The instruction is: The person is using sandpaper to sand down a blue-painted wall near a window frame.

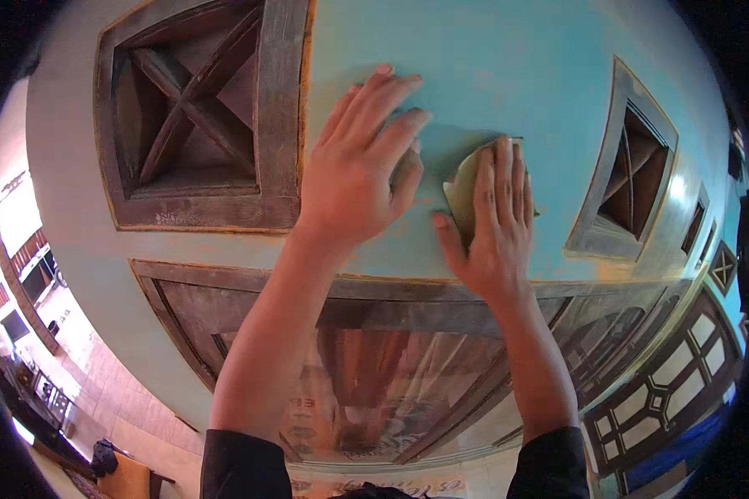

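A pale turquoise painted wall (474,68) with patches of orange tint stands before me, and both arms reach up to it. My right hand (496,218) lies flat over a folded sheet of sandpaper (465,193), pressing it against the wall; the sheet's edges stick out around the fingers. To its left, my left hand (362,156) rests by its fingertips near the wall, fingers apart and holding nothing. It is close to the frame of a dark wooden vent with a cross (187,103).
Below the hands runs a wooden window frame (399,290) with reflecting glass. Another wooden vent (630,168) is set in the wall at right. A dark-framed door or window (668,387) stands far right. At lower left are a tiled floor (125,399) and an orange-topped piece of furniture (125,477).
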Action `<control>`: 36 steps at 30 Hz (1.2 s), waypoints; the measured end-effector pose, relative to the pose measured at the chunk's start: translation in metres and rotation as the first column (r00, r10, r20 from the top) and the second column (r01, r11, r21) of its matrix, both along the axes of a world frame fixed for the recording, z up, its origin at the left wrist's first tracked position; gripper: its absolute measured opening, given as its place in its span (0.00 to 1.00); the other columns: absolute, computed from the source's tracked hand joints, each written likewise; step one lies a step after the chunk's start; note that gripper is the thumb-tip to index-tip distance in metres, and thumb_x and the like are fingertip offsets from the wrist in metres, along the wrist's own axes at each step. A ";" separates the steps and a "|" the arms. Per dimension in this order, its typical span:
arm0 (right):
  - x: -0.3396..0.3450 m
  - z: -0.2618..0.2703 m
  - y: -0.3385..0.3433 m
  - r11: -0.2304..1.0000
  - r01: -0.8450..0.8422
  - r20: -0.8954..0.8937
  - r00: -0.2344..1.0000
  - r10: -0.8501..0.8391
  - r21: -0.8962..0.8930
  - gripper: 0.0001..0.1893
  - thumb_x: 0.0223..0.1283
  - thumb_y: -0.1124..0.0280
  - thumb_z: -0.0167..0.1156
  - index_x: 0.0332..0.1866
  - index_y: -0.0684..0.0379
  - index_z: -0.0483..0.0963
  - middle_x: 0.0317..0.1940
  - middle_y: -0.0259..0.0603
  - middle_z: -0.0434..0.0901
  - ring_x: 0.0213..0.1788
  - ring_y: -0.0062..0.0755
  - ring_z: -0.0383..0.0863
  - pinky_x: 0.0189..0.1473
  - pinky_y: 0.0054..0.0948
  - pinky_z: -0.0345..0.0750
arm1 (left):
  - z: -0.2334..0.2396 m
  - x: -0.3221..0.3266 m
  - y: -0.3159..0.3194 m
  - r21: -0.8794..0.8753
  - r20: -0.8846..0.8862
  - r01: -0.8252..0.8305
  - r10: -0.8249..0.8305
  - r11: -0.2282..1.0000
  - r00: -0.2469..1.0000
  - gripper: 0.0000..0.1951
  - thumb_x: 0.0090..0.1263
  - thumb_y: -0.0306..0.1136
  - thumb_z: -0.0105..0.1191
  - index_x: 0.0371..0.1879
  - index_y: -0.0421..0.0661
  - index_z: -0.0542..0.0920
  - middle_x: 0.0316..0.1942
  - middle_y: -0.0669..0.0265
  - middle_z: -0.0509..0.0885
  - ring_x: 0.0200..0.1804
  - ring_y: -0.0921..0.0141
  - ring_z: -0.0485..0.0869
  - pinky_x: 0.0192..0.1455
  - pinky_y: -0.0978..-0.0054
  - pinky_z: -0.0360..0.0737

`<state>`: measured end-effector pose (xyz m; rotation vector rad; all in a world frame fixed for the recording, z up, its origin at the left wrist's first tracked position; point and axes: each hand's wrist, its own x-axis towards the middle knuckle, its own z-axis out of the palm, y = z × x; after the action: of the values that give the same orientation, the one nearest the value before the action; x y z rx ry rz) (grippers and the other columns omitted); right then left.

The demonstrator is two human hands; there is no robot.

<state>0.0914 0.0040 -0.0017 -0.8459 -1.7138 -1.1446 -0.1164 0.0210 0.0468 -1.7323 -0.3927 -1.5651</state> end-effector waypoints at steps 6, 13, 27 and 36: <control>0.001 -0.007 -0.003 0.994 0.111 0.036 0.993 -0.111 0.009 0.43 0.70 0.49 0.58 0.79 0.70 0.56 0.80 0.62 0.55 0.81 0.65 0.53 0.78 0.59 0.53 | -0.010 -0.006 0.001 0.011 0.007 -0.143 0.143 0.990 0.990 0.17 0.64 0.30 0.61 0.53 0.49 0.82 0.69 0.66 0.77 0.77 0.58 0.68 0.77 0.50 0.64; 0.059 -0.003 -0.019 0.986 0.027 0.318 0.948 0.028 -0.167 0.41 0.63 0.44 0.64 0.77 0.55 0.66 0.81 0.42 0.60 0.81 0.50 0.58 0.79 0.53 0.57 | -0.012 -0.003 -0.002 -0.012 0.000 -0.134 0.134 0.991 0.991 0.18 0.63 0.32 0.62 0.53 0.49 0.83 0.69 0.67 0.77 0.77 0.58 0.68 0.77 0.49 0.64; 0.060 -0.006 -0.044 0.986 0.123 0.343 0.936 -0.077 -0.114 0.25 0.59 0.73 0.64 0.64 0.61 0.77 0.73 0.42 0.72 0.75 0.42 0.71 0.73 0.55 0.69 | -0.009 -0.005 -0.012 -0.028 0.020 -0.161 0.162 0.987 0.987 0.19 0.61 0.33 0.63 0.52 0.49 0.83 0.69 0.68 0.77 0.76 0.58 0.69 0.77 0.50 0.63; -0.015 -0.028 -0.009 0.997 -0.065 -0.238 0.970 0.056 -0.030 0.47 0.65 0.49 0.65 0.77 0.73 0.54 0.81 0.65 0.48 0.81 0.71 0.48 0.76 0.61 0.57 | -0.011 -0.004 -0.008 -0.041 -0.001 -0.197 0.197 0.980 0.980 0.19 0.62 0.33 0.62 0.54 0.50 0.83 0.70 0.68 0.76 0.76 0.57 0.69 0.78 0.49 0.62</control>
<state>0.0768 -0.0052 -0.0298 -0.9087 -1.5569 -0.9328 -0.1207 0.0128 0.0360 -1.6671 -0.5834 -1.4261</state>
